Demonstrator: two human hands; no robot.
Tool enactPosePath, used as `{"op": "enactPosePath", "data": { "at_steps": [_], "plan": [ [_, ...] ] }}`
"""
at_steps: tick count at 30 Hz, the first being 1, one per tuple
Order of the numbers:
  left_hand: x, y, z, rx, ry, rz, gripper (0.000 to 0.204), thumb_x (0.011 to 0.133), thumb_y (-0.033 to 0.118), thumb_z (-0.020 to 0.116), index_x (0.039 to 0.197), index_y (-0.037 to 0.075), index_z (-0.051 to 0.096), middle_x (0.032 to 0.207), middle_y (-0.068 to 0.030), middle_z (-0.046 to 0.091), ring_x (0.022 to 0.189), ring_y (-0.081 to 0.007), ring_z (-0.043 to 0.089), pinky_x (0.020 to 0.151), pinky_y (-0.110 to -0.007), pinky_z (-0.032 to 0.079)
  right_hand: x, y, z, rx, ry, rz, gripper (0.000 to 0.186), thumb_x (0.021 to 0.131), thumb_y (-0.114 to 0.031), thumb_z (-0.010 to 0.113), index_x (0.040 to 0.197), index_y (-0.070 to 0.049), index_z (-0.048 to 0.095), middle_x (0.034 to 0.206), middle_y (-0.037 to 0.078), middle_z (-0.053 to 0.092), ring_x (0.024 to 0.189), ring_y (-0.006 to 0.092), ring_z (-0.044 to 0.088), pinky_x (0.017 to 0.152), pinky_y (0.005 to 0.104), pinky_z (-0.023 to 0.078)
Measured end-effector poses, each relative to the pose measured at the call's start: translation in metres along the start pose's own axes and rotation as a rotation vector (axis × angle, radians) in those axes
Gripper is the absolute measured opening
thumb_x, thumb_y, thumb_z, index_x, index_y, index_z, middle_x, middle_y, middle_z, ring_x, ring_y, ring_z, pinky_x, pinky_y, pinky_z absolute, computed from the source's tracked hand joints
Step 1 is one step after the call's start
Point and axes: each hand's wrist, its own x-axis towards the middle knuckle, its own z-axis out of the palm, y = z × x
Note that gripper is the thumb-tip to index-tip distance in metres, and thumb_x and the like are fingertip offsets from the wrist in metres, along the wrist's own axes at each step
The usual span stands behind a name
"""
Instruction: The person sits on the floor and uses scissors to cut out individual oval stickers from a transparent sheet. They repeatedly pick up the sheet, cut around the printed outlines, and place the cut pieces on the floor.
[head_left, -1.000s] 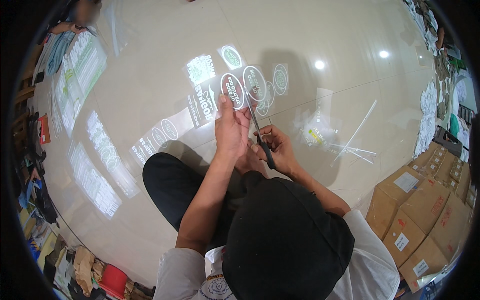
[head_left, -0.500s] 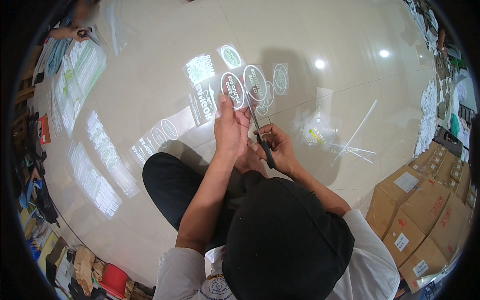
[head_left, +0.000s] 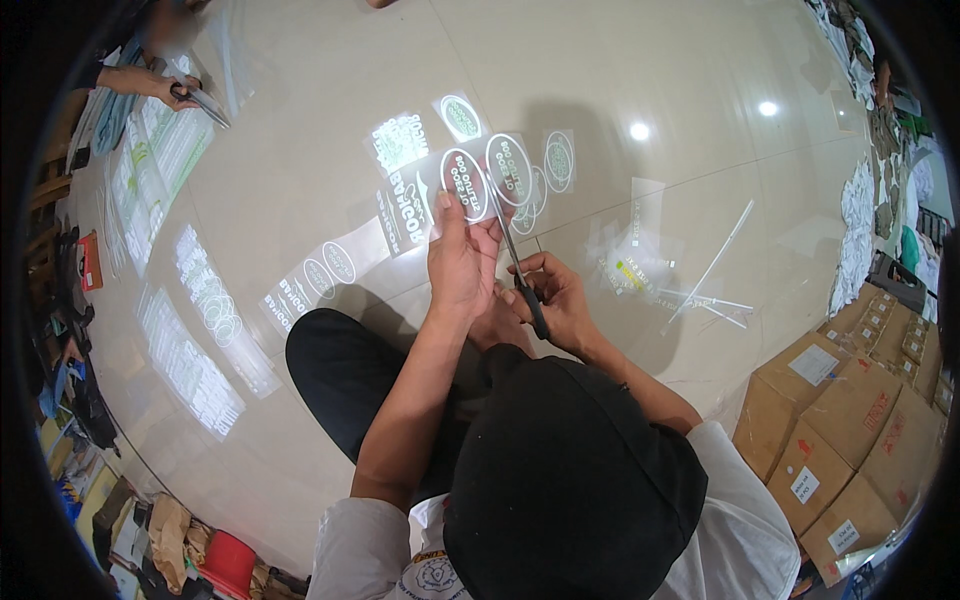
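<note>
My left hand (head_left: pixel 460 250) grips the lower edge of a clear film sheet (head_left: pixel 408 205) printed with white lettering and ovals, its thumb on top. In my right hand (head_left: pixel 556 300) are black-handled scissors (head_left: pixel 507 235), fingers through the loops. Their blades point away from me and lie at the film between two printed ovals. Whether the blades are fully closed is hard to see. Beyond the sheet lie a printed film piece (head_left: pixel 400 140) and a small oval film piece (head_left: pixel 460 116). Another oval piece (head_left: pixel 560 160) rests to its right.
Film strips (head_left: pixel 210 290) and printed sheets (head_left: pixel 185 360) lie on the tiled floor at left. At the upper left, another person's hand (head_left: pixel 150 84) holds scissors (head_left: pixel 205 104). Clear offcuts (head_left: pixel 705 298) lie to my right. Cardboard boxes (head_left: pixel 850 420) are stacked at the lower right.
My hands, scissors and film have barely moved. The other person's hand has shifted toward the right and downward, bringing its scissors more into view over the sheets.
</note>
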Motion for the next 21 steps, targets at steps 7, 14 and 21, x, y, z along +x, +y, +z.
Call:
{"op": "enactPosePath", "data": {
  "at_steps": [7,14,21],
  "plan": [
    [-0.002,0.001,0.001,0.036,-0.006,-0.005,0.047,0.116,0.034,0.042,0.152,0.004,0.041,0.147,-0.014,0.057,0.132,-0.0272,0.061,0.114,-0.045,0.049,-0.003,-0.004,0.002,-0.007,0.039,0.093,0.037,0.091,-0.013,0.084,0.117,-0.002,0.06,0.071,-0.003,0.062,0.065,0.0032,0.057,0.059,0.023,0.049],
    [-0.016,-0.006,0.002,0.123,0.083,-0.135,0.056,0.114,0.045,0.044,0.15,0.002,0.044,0.135,-0.0162,0.064,0.12,-0.0242,0.065,0.105,-0.039,0.052,0.011,0.003,0.0,-0.062,0.035,-0.033,0.038,0.092,-0.009,0.082,0.119,-0.002,0.056,0.08,0.002,0.067,0.07,0.0054,0.061,0.061,0.0221,0.051],
    [-0.015,-0.008,-0.007,0.13,0.032,-0.149,0.05,0.116,0.04,0.04,0.155,0.01,0.039,0.143,-0.0127,0.059,0.126,-0.0245,0.063,0.1,-0.035,0.056,0.013,0.001,0.001,-0.027,0.058,0.031,0.035,0.093,-0.011,0.083,0.116,-0.001,0.058,0.081,0.003,0.068,0.068,0.0066,0.063,0.058,0.0223,0.051]
  ]
}}
